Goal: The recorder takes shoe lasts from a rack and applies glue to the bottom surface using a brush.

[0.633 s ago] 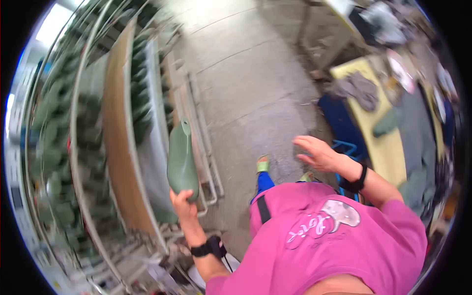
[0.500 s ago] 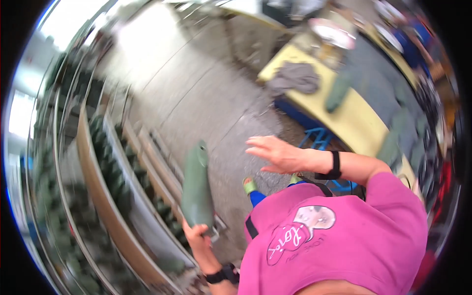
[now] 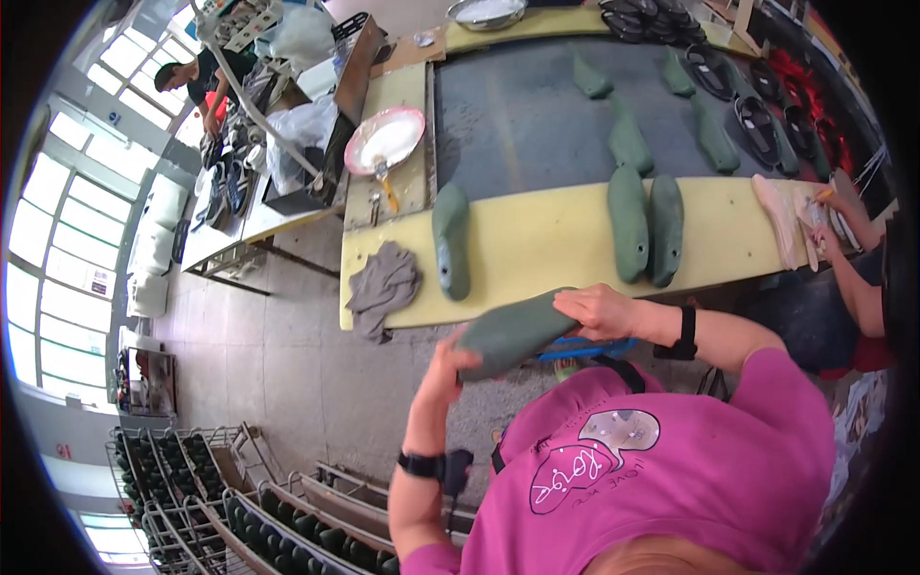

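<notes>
a matt, smooth green plastic shoe last is seen; the yellow table looks matt, the grey rag is soft crumpled cloth.

A grey rag lies on the yellow bench beside green shoe lasts (probably plastic).

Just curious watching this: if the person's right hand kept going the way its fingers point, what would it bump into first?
The right hand already rests on the green shoe last; beyond it, probably the left hand, though depth is unclear.
</notes>
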Motion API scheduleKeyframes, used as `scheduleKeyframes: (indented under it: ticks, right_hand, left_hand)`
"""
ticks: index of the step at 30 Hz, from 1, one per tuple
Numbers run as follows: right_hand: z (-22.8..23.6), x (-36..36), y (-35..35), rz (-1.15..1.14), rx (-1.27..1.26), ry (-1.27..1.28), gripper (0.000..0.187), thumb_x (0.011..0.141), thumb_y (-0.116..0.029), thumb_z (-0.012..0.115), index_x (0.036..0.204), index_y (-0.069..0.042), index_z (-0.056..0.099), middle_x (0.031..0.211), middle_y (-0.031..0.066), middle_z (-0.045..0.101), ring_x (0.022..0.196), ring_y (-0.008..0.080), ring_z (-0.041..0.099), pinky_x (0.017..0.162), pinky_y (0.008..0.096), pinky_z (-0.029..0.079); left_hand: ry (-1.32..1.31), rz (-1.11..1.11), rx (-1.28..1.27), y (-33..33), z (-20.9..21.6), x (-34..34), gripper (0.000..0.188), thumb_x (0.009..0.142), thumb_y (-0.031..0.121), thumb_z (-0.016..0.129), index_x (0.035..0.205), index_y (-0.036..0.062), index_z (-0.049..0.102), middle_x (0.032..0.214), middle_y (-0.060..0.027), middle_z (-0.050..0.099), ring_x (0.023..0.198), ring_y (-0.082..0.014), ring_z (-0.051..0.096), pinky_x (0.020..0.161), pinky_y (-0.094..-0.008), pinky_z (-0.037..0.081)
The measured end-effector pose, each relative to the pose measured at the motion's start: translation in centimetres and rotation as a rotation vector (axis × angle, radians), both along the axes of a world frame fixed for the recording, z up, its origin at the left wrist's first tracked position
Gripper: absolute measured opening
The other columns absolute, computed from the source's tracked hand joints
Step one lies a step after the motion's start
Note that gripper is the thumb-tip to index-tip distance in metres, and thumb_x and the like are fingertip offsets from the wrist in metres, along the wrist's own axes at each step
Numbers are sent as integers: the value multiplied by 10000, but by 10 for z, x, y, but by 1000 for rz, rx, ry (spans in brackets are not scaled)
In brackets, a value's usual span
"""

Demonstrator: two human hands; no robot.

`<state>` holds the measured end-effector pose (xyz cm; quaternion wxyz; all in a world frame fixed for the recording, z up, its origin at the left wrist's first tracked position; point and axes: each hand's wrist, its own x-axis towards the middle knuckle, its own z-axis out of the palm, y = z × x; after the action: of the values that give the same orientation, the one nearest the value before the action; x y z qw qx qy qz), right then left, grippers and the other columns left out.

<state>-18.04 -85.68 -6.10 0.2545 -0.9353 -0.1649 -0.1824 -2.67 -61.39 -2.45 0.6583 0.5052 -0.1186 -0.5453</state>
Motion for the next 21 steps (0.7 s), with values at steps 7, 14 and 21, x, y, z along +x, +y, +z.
scheduleKeyframes:
  ticks: [7,14,21]
  right_hand:
    - [-20,-4,-40,-507,11,263,338,711,-236,669,834,13,475,720,215,591,676,384,585,603,440,466]
    - [-36,43,-59,-670,-136,428,328,769,-176,571,946,66,437,651,207,586,625,375,598,562,458,475]
    - [-19,90,-69,-616,-179,575,336,779,-187,556,980,55,437,645,187,581,603,344,599,537,438,479]
  left_hand:
    - [-287,2,293,-168,-20,73,452,740,155,604,1094,-94,475,910,-175,573,752,-297,611,463,-401,556]
    - [-1745,163,560,-206,-47,123,319,671,183,637,895,14,486,906,-205,550,822,-398,565,701,-474,460]
    - [-1455,-137,943,-136,-74,159,408,657,246,646,952,2,505,868,-215,600,822,-369,593,735,-444,472]
